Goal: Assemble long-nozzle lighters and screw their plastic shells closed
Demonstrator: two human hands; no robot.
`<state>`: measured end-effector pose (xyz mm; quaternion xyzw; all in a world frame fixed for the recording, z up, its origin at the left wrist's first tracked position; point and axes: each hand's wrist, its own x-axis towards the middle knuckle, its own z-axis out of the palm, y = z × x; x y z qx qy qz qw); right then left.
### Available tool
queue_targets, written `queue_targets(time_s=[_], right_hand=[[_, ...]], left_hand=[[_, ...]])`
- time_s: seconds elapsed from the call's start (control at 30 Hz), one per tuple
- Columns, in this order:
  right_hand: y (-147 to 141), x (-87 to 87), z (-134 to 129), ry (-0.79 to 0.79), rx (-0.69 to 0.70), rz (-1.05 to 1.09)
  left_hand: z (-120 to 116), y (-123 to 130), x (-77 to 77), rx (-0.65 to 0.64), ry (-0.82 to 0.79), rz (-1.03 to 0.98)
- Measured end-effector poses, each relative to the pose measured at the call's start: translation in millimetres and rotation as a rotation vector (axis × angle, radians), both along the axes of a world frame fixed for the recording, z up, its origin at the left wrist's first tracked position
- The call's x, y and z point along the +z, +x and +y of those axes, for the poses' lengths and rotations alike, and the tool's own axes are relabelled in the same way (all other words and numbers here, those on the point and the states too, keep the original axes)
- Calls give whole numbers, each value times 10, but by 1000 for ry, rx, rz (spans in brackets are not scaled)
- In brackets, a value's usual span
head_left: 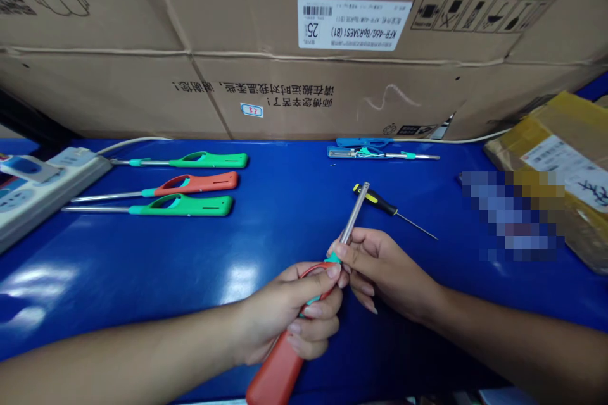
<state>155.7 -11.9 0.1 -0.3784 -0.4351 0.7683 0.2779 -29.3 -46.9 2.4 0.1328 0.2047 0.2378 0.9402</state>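
My left hand (304, 310) is wrapped round the red handle of a long-nosed gas lighter (275, 370), its thumb near the teal collar. At the base of the metal tube, my right hand (380, 266) pinches the same lighter between thumb and forefinger, the other fingers loosely curled. The tube points up and away, slightly right. Just beyond its tip lies a black and yellow screwdriver (377, 201), its shaft toward the lower right. Farther back is an opened blue lighter (365, 153) with its inner parts showing and a loose blue shell half (363, 142) behind it.
Two green lighters (209, 160) (204, 205) and a red lighter (209, 182) lie at left beside a white power strip (71, 171). A large cardboard box (266, 95) walls off the back of the blue table (190, 266). A yellow-taped parcel (560, 152) sits at right.
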Motion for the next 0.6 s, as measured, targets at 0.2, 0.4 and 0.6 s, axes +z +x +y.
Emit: queue_targets(time_s=[0.2,0.4,0.6], right_hand=[[7,-24,-16,30,7,15],[-38,11,14,64,13,8],[-171,103,-93,221,-25,7]], left_hand=[[-32,3,24,-13,50,32],[0,38,13,35,125,74],[138,74,151,472,474,369]])
